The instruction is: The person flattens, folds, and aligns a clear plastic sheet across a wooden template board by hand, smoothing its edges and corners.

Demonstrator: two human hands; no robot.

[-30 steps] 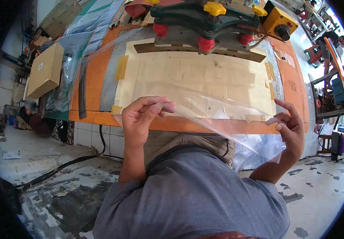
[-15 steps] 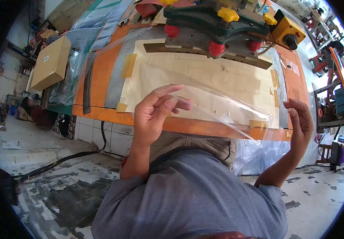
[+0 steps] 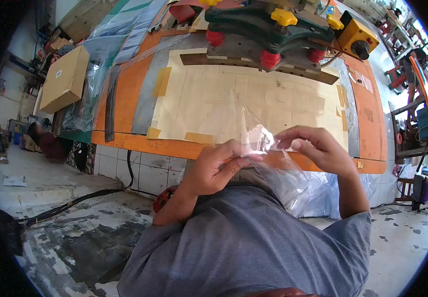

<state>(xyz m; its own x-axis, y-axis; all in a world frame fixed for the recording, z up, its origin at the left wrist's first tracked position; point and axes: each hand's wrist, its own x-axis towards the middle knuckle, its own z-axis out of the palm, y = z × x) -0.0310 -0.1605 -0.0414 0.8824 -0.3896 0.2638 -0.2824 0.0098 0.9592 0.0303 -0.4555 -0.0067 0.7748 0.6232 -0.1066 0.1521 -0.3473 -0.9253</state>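
Clear film: I see this [image 3: 258, 140] bunched between both hands, over the near edge of the counter [image 3: 137, 142] (glare hides its folds from me).
Left hand: this one [image 3: 216, 168], at the glare's eight o'clock, has its grip clamped on the film, thumb against fingers.
Right hand: this one [image 3: 322, 149], near three o'clock, curls its fingertips at the film; I cannot tell whether that grip is closed.
Just changed: the hands stood well apart and have drawn together; I judge the film is now handled close-in, not spread.
Green press: it [image 3: 253, 27] stands at twelve o'clock.
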